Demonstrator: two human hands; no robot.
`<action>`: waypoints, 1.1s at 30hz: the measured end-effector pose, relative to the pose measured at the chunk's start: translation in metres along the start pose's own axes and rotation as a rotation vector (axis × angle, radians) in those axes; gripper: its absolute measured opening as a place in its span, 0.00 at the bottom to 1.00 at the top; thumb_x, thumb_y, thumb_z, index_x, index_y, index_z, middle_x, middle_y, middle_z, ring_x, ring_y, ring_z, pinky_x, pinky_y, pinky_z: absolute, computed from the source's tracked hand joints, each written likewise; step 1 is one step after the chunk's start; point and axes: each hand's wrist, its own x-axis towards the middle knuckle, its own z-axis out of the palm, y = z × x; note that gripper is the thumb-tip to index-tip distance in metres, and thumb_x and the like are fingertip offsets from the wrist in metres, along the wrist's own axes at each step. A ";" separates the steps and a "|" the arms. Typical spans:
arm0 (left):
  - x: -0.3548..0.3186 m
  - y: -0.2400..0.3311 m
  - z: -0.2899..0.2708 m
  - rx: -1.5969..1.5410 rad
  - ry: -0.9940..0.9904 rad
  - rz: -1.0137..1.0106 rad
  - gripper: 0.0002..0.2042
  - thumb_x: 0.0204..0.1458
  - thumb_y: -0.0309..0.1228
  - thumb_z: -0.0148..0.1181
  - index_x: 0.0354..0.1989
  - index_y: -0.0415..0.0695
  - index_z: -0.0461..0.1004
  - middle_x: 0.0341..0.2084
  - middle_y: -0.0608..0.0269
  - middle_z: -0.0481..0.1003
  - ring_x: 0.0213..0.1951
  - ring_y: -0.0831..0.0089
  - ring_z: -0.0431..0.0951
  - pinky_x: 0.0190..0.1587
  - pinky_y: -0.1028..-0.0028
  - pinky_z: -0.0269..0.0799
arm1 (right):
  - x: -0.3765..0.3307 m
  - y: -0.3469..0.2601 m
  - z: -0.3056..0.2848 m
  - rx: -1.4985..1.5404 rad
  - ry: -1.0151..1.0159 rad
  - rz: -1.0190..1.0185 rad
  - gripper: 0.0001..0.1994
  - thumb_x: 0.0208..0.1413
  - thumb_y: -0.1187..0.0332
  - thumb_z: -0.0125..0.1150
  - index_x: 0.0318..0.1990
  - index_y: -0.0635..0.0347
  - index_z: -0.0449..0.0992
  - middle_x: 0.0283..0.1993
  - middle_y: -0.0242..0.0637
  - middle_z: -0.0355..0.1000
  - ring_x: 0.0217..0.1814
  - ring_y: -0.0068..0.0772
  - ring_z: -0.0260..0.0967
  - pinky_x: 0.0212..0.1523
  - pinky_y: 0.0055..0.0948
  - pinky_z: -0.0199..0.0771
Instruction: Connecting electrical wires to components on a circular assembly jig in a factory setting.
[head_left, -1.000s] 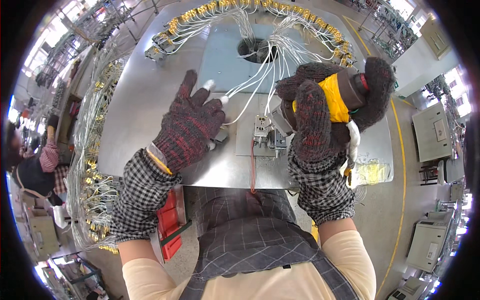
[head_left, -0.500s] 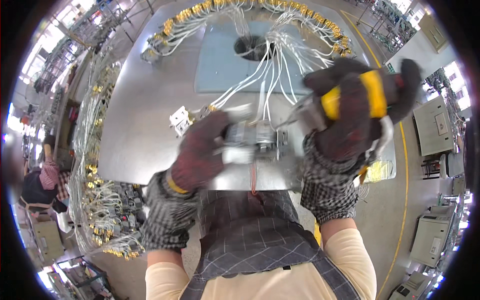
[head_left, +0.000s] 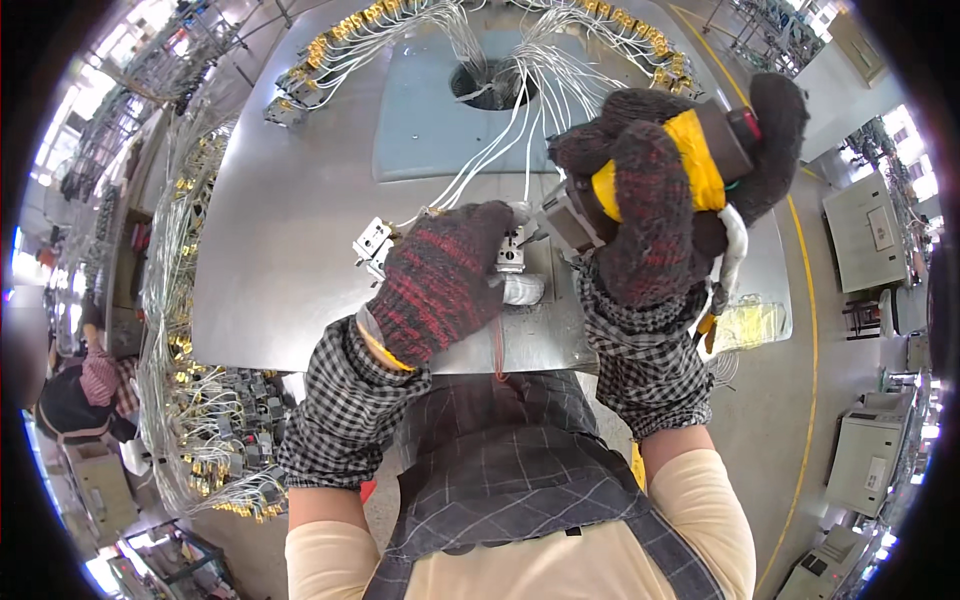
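Observation:
My left hand [head_left: 440, 275], in a dark red-and-black knit glove, is closed around a small silver metal connector block [head_left: 511, 252] on the metal tabletop. My right hand [head_left: 652, 215], gloved alike, grips a dark powered hand tool [head_left: 700, 150] wrapped in yellow tape, with a grey metal head and a white-wrapped cord. The tool's tip points left, close to the block; whether they touch I cannot tell. A second silver block [head_left: 374, 243] lies left of my left hand. White wires [head_left: 490, 160] run from the hole in the table toward the blocks. A short white-wrapped piece [head_left: 522, 290] lies below my left fingertips.
Brass-coloured connectors on white wires [head_left: 345, 40] line the far table edge. A blue-grey plate [head_left: 410, 130] surrounds the hole. Wire bundles [head_left: 165, 300] hang at the left. A yellow-tinted clear packet [head_left: 750, 325] lies at the right edge. Another person [head_left: 80, 395] is at far left.
The right hand has moved left with the tool, bringing its tip to the block. My left hand has shifted right and settled over the block. The earlier motion blur is gone.

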 end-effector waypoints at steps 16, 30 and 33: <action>-0.004 -0.015 -0.009 -0.038 -0.020 0.031 0.28 0.40 0.46 0.70 0.48 0.43 0.74 0.36 0.51 0.76 0.39 0.53 0.79 0.41 0.57 0.73 | 0.002 0.039 -0.016 -0.239 -0.004 -0.165 0.35 0.58 0.73 0.61 0.70 0.54 0.48 0.42 0.54 0.75 0.34 0.42 0.77 0.34 0.40 0.84; -0.017 -0.065 -0.016 0.388 0.100 0.096 0.22 0.44 0.38 0.67 0.50 0.50 0.75 0.27 0.61 0.77 0.36 0.56 0.78 0.46 0.60 0.70 | 0.027 0.084 -0.117 0.104 -0.425 -0.115 0.28 0.65 0.55 0.49 0.68 0.56 0.54 0.52 0.64 0.71 0.46 0.50 0.77 0.50 0.57 0.77; -0.005 -0.064 -0.009 -0.101 -0.243 -0.227 0.22 0.44 0.37 0.68 0.50 0.49 0.75 0.32 0.60 0.78 0.38 0.54 0.77 0.46 0.57 0.69 | -0.001 0.074 -0.065 -0.597 0.047 -0.081 0.34 0.62 0.41 0.42 0.64 0.60 0.64 0.56 0.61 0.69 0.53 0.52 0.74 0.55 0.53 0.75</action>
